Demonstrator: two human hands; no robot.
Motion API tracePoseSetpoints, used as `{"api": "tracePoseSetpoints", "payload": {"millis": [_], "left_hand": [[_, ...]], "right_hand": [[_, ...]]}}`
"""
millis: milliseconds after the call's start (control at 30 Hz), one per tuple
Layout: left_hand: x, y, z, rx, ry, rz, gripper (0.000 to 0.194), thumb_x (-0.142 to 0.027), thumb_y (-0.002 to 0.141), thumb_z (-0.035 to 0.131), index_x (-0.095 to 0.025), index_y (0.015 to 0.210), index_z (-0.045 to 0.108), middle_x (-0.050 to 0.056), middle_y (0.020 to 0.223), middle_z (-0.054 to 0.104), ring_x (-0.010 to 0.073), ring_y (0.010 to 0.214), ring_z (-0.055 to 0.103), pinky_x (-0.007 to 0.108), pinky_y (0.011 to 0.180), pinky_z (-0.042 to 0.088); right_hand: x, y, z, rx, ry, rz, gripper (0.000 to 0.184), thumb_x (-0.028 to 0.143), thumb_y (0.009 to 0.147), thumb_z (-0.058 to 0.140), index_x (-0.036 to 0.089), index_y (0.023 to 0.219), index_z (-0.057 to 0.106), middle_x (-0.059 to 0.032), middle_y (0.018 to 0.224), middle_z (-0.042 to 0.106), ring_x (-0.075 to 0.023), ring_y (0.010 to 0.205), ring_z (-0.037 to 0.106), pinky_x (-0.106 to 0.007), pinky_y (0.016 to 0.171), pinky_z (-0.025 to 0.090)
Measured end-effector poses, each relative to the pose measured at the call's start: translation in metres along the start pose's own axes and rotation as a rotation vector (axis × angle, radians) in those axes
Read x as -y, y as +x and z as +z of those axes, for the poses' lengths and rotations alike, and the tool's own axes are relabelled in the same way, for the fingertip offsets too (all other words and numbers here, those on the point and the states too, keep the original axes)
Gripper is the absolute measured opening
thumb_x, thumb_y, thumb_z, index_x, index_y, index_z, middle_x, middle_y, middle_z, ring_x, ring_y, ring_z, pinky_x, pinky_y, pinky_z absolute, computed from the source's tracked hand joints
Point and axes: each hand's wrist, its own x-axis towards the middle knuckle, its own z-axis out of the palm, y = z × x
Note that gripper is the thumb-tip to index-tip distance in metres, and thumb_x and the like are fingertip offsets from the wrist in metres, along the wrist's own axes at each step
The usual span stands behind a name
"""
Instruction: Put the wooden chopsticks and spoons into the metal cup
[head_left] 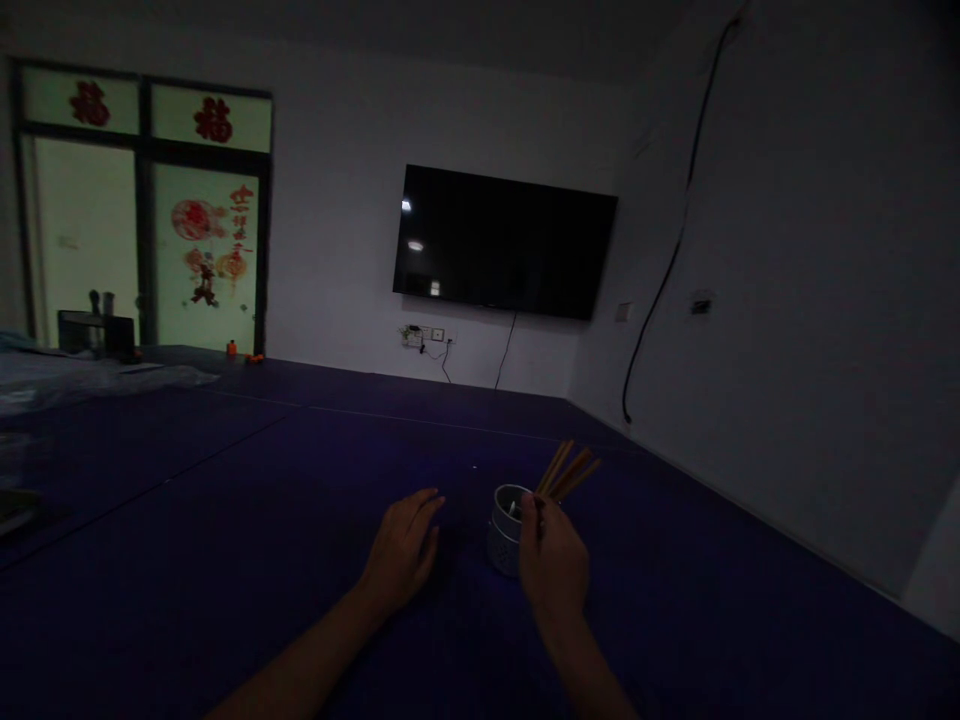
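Note:
My right hand [555,558] is closed at the near right side of a grey metal utensil holder [504,545] with a perforated wall, which stands upright on the dark blue tabletop [285,560]. Several wooden chopsticks [564,474] slant up to the right from behind this hand. Whether they rest in the holder or in my fingers is hidden. Something dark reddish shows between thumb and forefinger, too dim to name. Inside the holder a small pale piece [514,509] is visible. To the holder's left, my left hand [405,545] holds nothing, its fingers stretched forward and thumb apart.
Clear plastic sheeting [97,382] and a dark box-like organizer [96,332] lie at the far left. Small orange objects [232,348] sit near the far edge. A television [506,240] hangs on the far wall; a black cable [664,285] runs down the right wall.

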Motion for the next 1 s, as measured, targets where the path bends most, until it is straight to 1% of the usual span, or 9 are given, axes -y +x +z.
{"api": "tracePoseSetpoints", "payload": {"millis": [133, 200, 533, 667, 767, 833, 900, 967, 1000], "left_hand": [[0.001, -0.001, 0.001, 0.010, -0.005, 0.009, 0.039, -0.017, 0.086, 0.042, -0.019, 0.125, 0.046, 0.012, 0.116, 0.059, 0.0216, 0.109, 0.056, 0.039, 0.088, 0.049], [0.001, -0.001, 0.001, 0.014, -0.011, 0.010, 0.039, -0.018, 0.087, 0.041, -0.019, 0.125, 0.046, 0.012, 0.116, 0.060, 0.0216, 0.108, 0.056, 0.039, 0.087, 0.049], [0.001, 0.000, 0.000, 0.029, -0.025, 0.012, 0.038, -0.017, 0.086, 0.042, -0.018, 0.124, 0.047, 0.012, 0.113, 0.061, 0.0208, 0.106, 0.056, 0.038, 0.087, 0.048], [0.002, -0.001, 0.000, 0.034, -0.025, 0.010, 0.037, -0.017, 0.086, 0.042, -0.018, 0.122, 0.048, 0.011, 0.113, 0.061, 0.0204, 0.106, 0.056, 0.037, 0.087, 0.049], [0.002, -0.001, 0.000, 0.046, -0.033, 0.011, 0.036, -0.017, 0.086, 0.042, -0.018, 0.121, 0.048, 0.011, 0.113, 0.061, 0.0206, 0.107, 0.056, 0.038, 0.087, 0.049], [0.002, -0.001, 0.000, 0.051, -0.029, 0.009, 0.035, -0.016, 0.086, 0.042, -0.017, 0.121, 0.048, 0.011, 0.114, 0.060, 0.0206, 0.107, 0.056, 0.038, 0.087, 0.049], [0.003, -0.001, 0.000, 0.049, -0.021, 0.010, 0.035, -0.016, 0.086, 0.042, -0.017, 0.120, 0.048, 0.011, 0.113, 0.061, 0.0205, 0.106, 0.056, 0.038, 0.086, 0.049], [0.003, -0.001, 0.001, 0.042, -0.019, 0.013, 0.035, -0.016, 0.086, 0.042, -0.017, 0.120, 0.048, 0.011, 0.113, 0.060, 0.0204, 0.106, 0.056, 0.038, 0.086, 0.049], [0.003, -0.001, 0.001, 0.040, -0.020, 0.015, 0.035, -0.016, 0.086, 0.041, -0.017, 0.120, 0.048, 0.011, 0.113, 0.060, 0.0203, 0.106, 0.056, 0.037, 0.086, 0.049]], "right_hand": [[-0.005, -0.001, 0.006, 0.091, -0.162, 0.063, 0.065, 0.056, 0.092, 0.013, 0.018, 0.090, 0.065, -0.0104, 0.069, 0.068, -0.0220, 0.056, 0.061, -0.029, 0.051, 0.036], [-0.007, -0.001, 0.009, 0.146, -0.207, 0.072, 0.065, 0.055, 0.093, 0.012, 0.018, 0.089, 0.065, -0.0098, 0.062, 0.066, -0.0219, 0.053, 0.061, -0.028, 0.048, 0.034], [-0.008, -0.001, 0.012, 0.208, -0.245, 0.056, 0.057, 0.050, 0.094, 0.019, 0.019, 0.085, 0.067, -0.0097, 0.060, 0.066, -0.0225, 0.053, 0.063, -0.028, 0.047, 0.034], [-0.007, 0.000, 0.013, 0.305, -0.294, 0.109, 0.050, 0.044, 0.095, 0.026, 0.018, 0.086, 0.067, -0.0101, 0.064, 0.067, -0.0217, 0.058, 0.064, -0.027, 0.050, 0.036], [-0.007, -0.001, 0.014, 0.363, -0.299, 0.143, 0.047, 0.041, 0.096, 0.027, 0.017, 0.091, 0.067, -0.0107, 0.070, 0.069, -0.0214, 0.064, 0.066, -0.026, 0.054, 0.038], [-0.008, -0.003, 0.016, 0.348, -0.242, 0.136, 0.048, 0.043, 0.096, 0.025, 0.018, 0.097, 0.066, -0.0102, 0.072, 0.069, -0.0211, 0.066, 0.066, -0.026, 0.056, 0.039], [-0.009, -0.005, 0.017, 0.287, -0.153, 0.108, 0.049, 0.048, 0.094, 0.027, 0.018, 0.104, 0.065, -0.0084, 0.071, 0.069, -0.0208, 0.065, 0.065, -0.026, 0.056, 0.039], [-0.009, -0.007, 0.016, 0.164, -0.049, 0.085, 0.053, 0.054, 0.091, 0.031, 0.017, 0.112, 0.062, -0.0055, 0.065, 0.067, -0.0196, 0.058, 0.062, -0.026, 0.054, 0.038], [-0.010, -0.008, 0.015, 0.069, 0.002, 0.081, 0.055, 0.057, 0.089, 0.033, 0.016, 0.115, 0.060, -0.0042, 0.063, 0.065, -0.0187, 0.055, 0.060, -0.026, 0.054, 0.038]]}}
